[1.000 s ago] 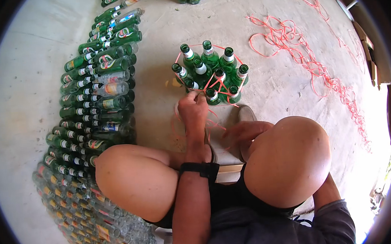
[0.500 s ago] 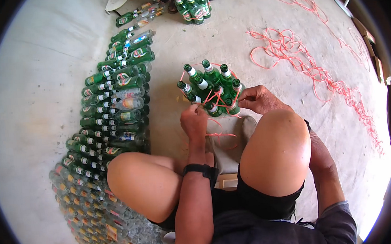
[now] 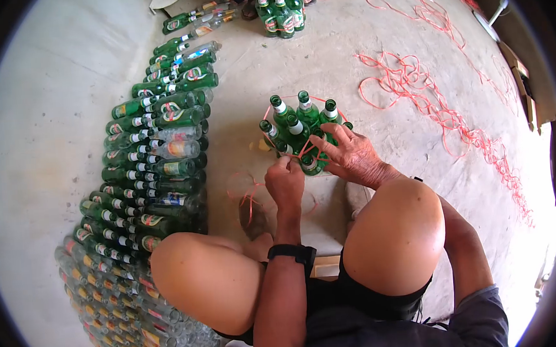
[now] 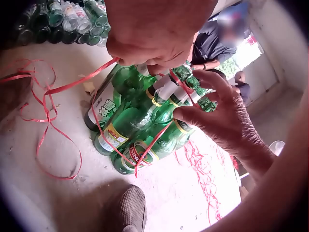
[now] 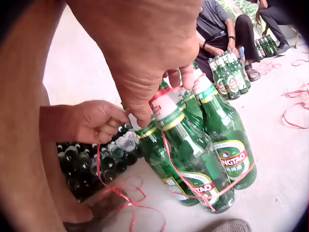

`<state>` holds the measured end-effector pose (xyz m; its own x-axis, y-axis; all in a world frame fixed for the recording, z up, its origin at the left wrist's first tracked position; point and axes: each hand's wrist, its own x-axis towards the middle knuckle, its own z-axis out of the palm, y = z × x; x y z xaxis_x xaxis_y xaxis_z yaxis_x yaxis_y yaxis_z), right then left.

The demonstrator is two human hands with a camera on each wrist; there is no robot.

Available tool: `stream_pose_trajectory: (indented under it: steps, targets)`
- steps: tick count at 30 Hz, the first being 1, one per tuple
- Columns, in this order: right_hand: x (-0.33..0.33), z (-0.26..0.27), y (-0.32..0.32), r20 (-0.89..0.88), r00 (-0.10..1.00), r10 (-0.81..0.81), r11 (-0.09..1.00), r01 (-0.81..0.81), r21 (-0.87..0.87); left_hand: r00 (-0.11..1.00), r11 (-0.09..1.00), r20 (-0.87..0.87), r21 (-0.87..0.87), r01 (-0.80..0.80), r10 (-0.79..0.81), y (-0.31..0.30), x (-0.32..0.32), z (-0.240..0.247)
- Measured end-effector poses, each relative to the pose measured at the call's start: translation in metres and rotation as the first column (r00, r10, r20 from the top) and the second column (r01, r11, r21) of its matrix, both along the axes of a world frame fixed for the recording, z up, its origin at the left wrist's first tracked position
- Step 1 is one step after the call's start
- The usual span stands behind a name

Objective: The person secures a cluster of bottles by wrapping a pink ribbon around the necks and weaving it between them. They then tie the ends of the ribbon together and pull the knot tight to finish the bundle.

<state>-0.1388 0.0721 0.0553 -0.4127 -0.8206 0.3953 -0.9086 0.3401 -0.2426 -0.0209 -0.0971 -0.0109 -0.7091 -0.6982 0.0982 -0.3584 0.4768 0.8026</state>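
A cluster of green beer bottles [image 3: 296, 127] stands upright on the floor in front of me, with red plastic twine [image 4: 79, 86] round it and across the necks. My left hand [image 3: 285, 182], at the cluster's near left side, pinches the twine; its loose end trails to the floor. On the near right, my right hand [image 3: 354, 158] grips bottle necks at the top of the cluster. Its thumb presses a neck in the right wrist view, while the other fingers reach over nearby necks. Lower down, the twine crosses the bottle labels [image 5: 202, 186].
Rows of bottles lying on their sides [image 3: 157, 151] are stacked along the left wall. Tangled red twine [image 3: 411, 81] spreads over the floor at right. Beyond, another person [image 5: 219, 29] sits by a second bottle bundle [image 3: 280, 13]. My shoe [image 4: 133, 205] is close to the cluster.
My right hand has come up from beside my knee to the cluster's right side, then over the bottle necks. The left hand keeps its pinch on the twine. The head view has shifted.
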Motion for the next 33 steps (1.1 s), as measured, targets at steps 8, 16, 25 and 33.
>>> stream_pose_trajectory:
  steps: [8, 16, 25, 33]
  targets:
    - [-0.002, -0.020, -0.009, -0.044, 0.998, -0.050, 0.989, 0.056, 0.138, 0.994, 0.999, -0.103, 0.002, 0.048, -0.048, -0.009, 0.001, 0.000]
    - [-0.016, -0.007, -0.007, -0.006, 1.000, 0.024, 0.975, -0.022, 0.221, 0.992, 0.992, -0.125, 0.128, 0.021, -0.004, 0.001, 0.007, 0.006]
    - [-0.050, 0.003, 0.000, 0.054, 0.983, 0.174, 0.951, -0.182, 0.248, 0.997, 0.954, -0.071, 0.297, 0.044, -0.024, 0.008, 0.001, 0.001]
    - [-0.089, 0.003, 0.003, 0.069, 0.947, 0.315, 0.892, -0.320, 0.320, 0.986, 0.944, -0.164, 0.320, 0.079, -0.027, 0.027, -0.007, 0.000]
